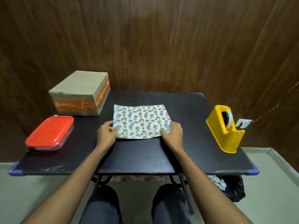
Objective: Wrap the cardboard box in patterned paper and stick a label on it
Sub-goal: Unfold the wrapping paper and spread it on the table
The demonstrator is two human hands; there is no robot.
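A folded sheet of floral patterned paper (139, 121) lies flat in the middle of the black table (137, 156). My left hand (106, 133) pinches its near left corner. My right hand (172, 132) pinches its near right corner. The cardboard box (80, 92), brown with orange tape bands, stands at the table's far left corner, apart from the paper. No label is visible.
A clear container with a red lid (50, 132) sits at the left edge. A yellow tape dispenser (226, 128) stands at the right edge. A wooden wall rises right behind the table. My knees are under the near edge.
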